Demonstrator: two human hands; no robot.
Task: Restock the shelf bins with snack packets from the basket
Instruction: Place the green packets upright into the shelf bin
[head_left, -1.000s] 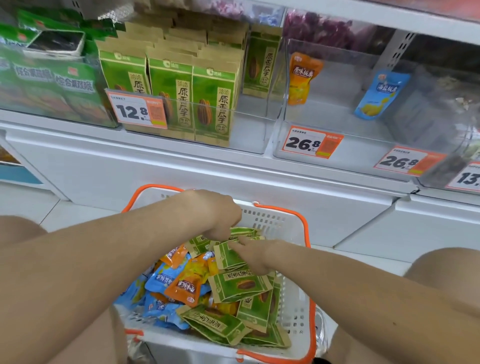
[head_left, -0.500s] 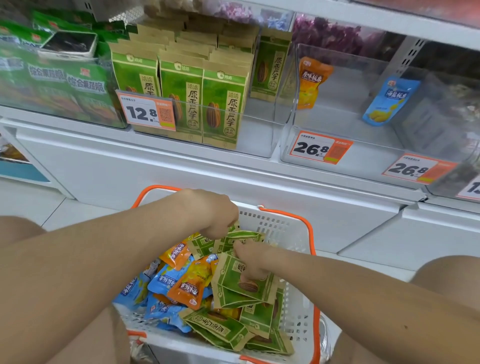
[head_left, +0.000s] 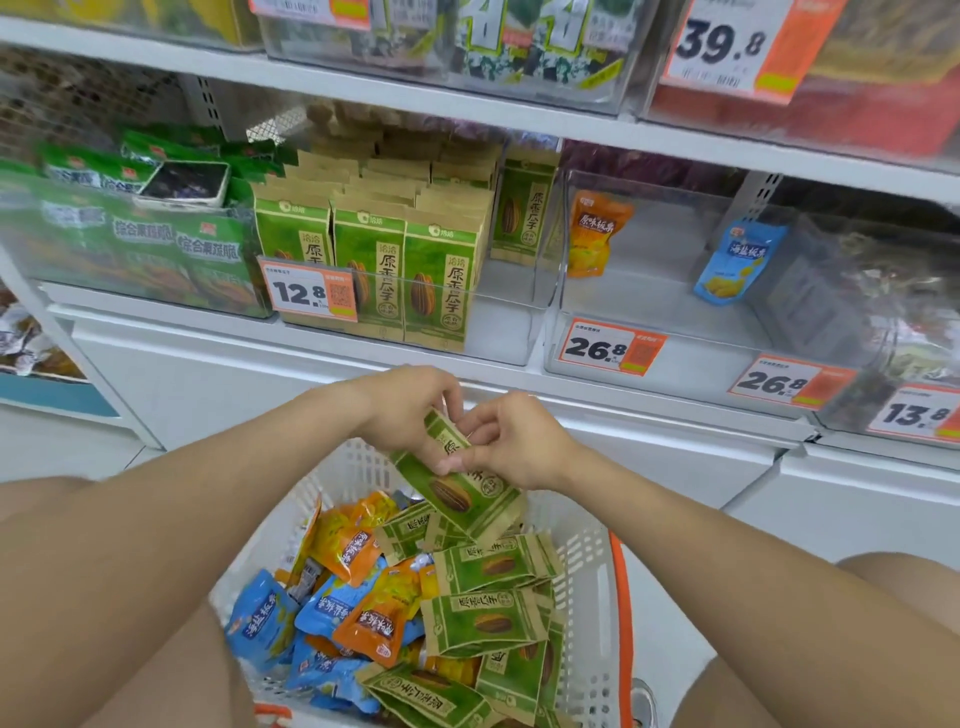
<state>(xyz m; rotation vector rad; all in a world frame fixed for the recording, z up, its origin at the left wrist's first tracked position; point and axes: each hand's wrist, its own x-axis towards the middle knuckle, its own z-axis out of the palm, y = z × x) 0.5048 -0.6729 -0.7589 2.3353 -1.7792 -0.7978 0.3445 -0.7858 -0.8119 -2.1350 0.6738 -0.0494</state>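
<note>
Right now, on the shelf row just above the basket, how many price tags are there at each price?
12.8 tag: 1
26.8 tags: 2
13.8 tag: 1, cut off by the frame edge
Total: 4

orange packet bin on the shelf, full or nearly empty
Nearly empty: only one orange packet stands in the clear bin, mostly bare floor.
</note>
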